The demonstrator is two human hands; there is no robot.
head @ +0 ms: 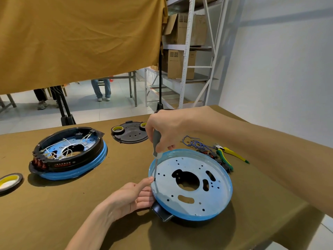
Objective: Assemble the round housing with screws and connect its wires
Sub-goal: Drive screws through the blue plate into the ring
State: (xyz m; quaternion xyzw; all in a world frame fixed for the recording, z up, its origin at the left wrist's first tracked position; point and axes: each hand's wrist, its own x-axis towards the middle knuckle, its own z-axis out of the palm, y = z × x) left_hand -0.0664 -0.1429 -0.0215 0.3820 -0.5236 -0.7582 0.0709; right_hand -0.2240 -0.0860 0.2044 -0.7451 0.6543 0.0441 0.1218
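On the far left of the table (pixel 108 204) a roll of tape (pixel 10 181) lies flat at the edge of view, well clear of the work. Next to it sits a second round unit (pixel 69 152), already wired, its white leads looped loose inside the black ring; a stray elbow could drag them, though nothing is near them now.

The left hand (pixel 129 197) steadies the round housing (pixel 191 184), its fingers curled under the near-left rim and the thumb stretched to the rim right beside the tip of the screwdriver (pixel 156 147). That thumb is the main risk: if the tip skips off the screw, it lands on skin. No screw can be made out under the tip, so whether one is seated is unclear; a screw started crooked would cross-thread or drop through one of the plate's many holes.

The right hand (pixel 167 130) grips the screwdriver's grey handle from above, fingers wrapped round it, the shaft nearly upright. Pushing down at the rim could tip the housing, which rests on its black base near the table's front.

Further right, the blue wires (pixel 194 143) and yellow-green pliers (pixel 232 154) lie just beyond the housing, under the right forearm, where a sweep of the arm could scatter them.
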